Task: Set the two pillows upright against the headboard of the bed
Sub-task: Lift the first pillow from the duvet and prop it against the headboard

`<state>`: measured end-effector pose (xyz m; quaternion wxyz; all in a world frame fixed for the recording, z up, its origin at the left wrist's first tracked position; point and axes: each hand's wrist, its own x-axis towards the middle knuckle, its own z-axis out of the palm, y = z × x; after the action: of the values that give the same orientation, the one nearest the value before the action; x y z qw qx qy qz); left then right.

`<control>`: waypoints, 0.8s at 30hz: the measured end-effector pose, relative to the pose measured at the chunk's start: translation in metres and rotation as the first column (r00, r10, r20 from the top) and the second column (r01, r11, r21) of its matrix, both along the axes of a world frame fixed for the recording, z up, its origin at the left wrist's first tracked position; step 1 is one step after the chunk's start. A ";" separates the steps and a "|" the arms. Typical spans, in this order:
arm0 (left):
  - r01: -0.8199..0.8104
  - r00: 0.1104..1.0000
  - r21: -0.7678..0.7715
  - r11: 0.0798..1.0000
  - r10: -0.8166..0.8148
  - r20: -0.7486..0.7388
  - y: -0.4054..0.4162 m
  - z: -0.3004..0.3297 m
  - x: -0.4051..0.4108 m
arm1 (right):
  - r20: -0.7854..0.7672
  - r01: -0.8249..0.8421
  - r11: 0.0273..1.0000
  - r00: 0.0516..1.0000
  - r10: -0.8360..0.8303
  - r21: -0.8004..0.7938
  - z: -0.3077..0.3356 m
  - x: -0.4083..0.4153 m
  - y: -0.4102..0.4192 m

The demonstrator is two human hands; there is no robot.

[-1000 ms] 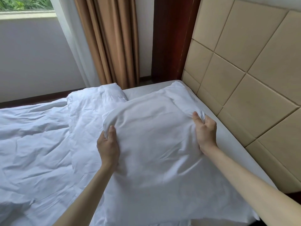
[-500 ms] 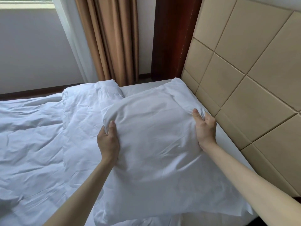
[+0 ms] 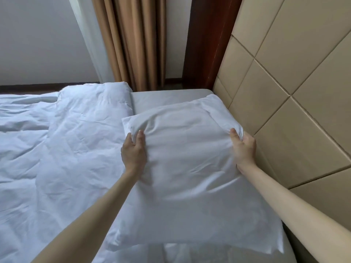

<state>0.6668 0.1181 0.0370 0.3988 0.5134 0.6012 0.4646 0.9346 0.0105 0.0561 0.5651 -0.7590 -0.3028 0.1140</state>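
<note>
A white pillow (image 3: pixel 187 168) is held above the bed, tilted, with its far end near the corner by the padded beige headboard (image 3: pixel 296 95). My left hand (image 3: pixel 133 150) grips the pillow's left edge. My right hand (image 3: pixel 243 148) grips its right edge, close to the headboard. Under the pillow's near end a strip of white fabric (image 3: pixel 190 251) shows; I cannot tell whether it is a second pillow.
A rumpled white duvet (image 3: pixel 62 149) covers the bed to the left, folded back near the top. Bare grey sheet (image 3: pixel 163 97) shows at the far corner. Tan curtains (image 3: pixel 133 40) and a dark wooden post (image 3: pixel 207 42) stand beyond the bed.
Both hands have carried the pillow to the right and toward the headboard, off the duvet. The grey sheet at the far corner now shows. The camera has tilted down.
</note>
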 end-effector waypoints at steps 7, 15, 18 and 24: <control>0.022 0.996 0.061 0.998 -0.017 -0.084 0.042 -0.012 0.091 | -0.007 -0.014 0.999 1.000 0.014 -0.047 -0.027 0.092 0.049; -0.007 0.978 -0.020 1.000 0.002 -0.209 0.103 -0.073 0.152 | -0.119 -0.075 0.972 0.992 0.050 -0.221 -0.095 0.165 0.102; 0.014 0.938 -0.159 0.987 -0.069 -0.340 0.108 -0.125 0.149 | -0.150 -0.088 0.919 0.988 0.031 -0.385 -0.140 0.166 0.103; 0.057 0.878 -0.311 0.949 -0.195 -0.436 0.127 -0.169 0.162 | -0.287 -0.055 0.841 0.950 -0.121 -0.538 -0.187 0.172 0.115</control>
<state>0.8287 0.2447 -0.1322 0.3447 0.5836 0.7049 0.2091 1.1066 0.1254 -0.1310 0.3709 -0.8648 -0.1527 0.3020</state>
